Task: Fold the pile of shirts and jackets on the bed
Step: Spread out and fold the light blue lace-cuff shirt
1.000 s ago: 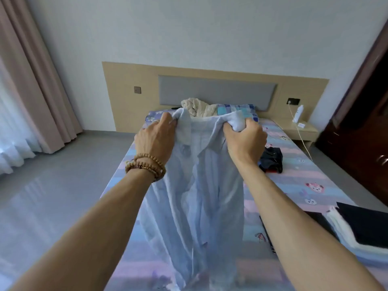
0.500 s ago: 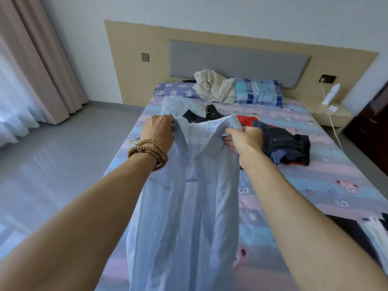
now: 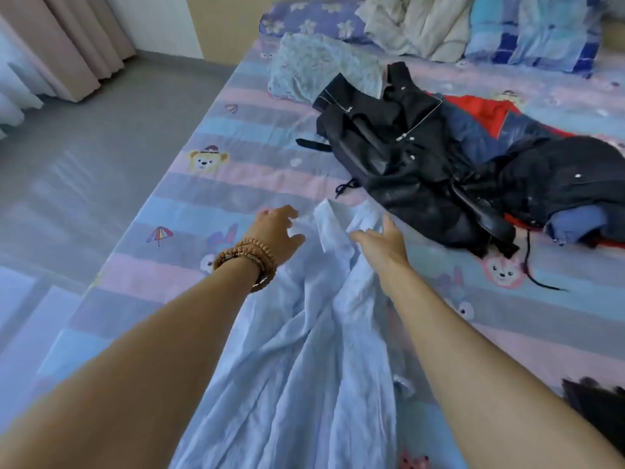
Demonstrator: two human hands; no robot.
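Head view. Light blue shirt [image 3: 304,350] lies lengthwise on the bed [image 3: 189,184], collar end toward 12 o'clock, hem running off the frame at 6 o'clock. Fabric is wrinkled, with long creases down the middle; collar partly turned up.

Left hand [image 3: 275,228]: at the shirt's collar end, on its 9 o'clock side. Fingers spread and loosely bent, grip released, nothing held. Beaded bracelets [image 3: 248,258] on that wrist.

Right hand [image 3: 382,240]: at the collar end, 3 o'clock side. Fingers straight, grip released; fingertips at or just above the fabric, contact cannot be told.

Pile of clothes [image 3: 473,164] at 1 to 2 o'clock from the shirt, just beside the collar: black jacket [image 3: 389,147] with zips on top, red and dark blue garments behind it. A patterned pale green cloth [image 3: 321,69] lies at 12 o'clock, beyond the pile. Pillows [image 3: 534,32] and a cream bundle [image 3: 416,25] at the head of the bed.

Curtains [image 3: 67,38] at 10 o'clock, over a grey floor [image 3: 84,147].
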